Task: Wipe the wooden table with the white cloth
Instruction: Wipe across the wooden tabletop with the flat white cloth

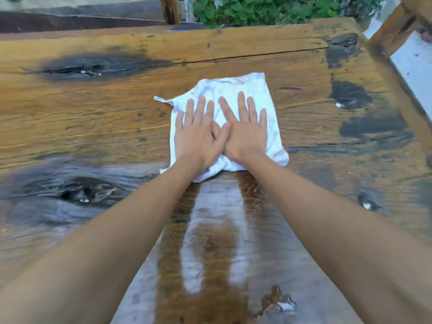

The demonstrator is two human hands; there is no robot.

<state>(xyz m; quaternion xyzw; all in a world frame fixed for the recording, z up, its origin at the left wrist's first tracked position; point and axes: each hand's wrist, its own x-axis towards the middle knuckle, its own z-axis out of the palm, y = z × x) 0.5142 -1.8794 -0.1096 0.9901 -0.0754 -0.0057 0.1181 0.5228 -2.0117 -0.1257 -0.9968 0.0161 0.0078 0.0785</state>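
Left hand (198,134) and right hand (245,132) press flat, fingers straight and ungripping, on the rumpled white cloth (236,90) mid-way across the knotted brown wooden table (93,118). Risk: unpinched cloth may bunch or slip on wet wood, or snag in cracks

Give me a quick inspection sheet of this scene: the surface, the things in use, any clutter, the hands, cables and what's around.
Surface: wooden table, heavy grain, dark knots, a long crack near the far edge, a glossy sheen on the near part.
Job's things: white cloth spread flat on the table, faint pinkish marks on it.
Clutter: nothing seen.
Hands: left hand and right hand lie side by side, fingers straight, pressing on the cloth; thumbs overlap.
Cables: nothing seen.
Surroundings: green plants beyond the far edge, a wooden post, a timber piece at right.
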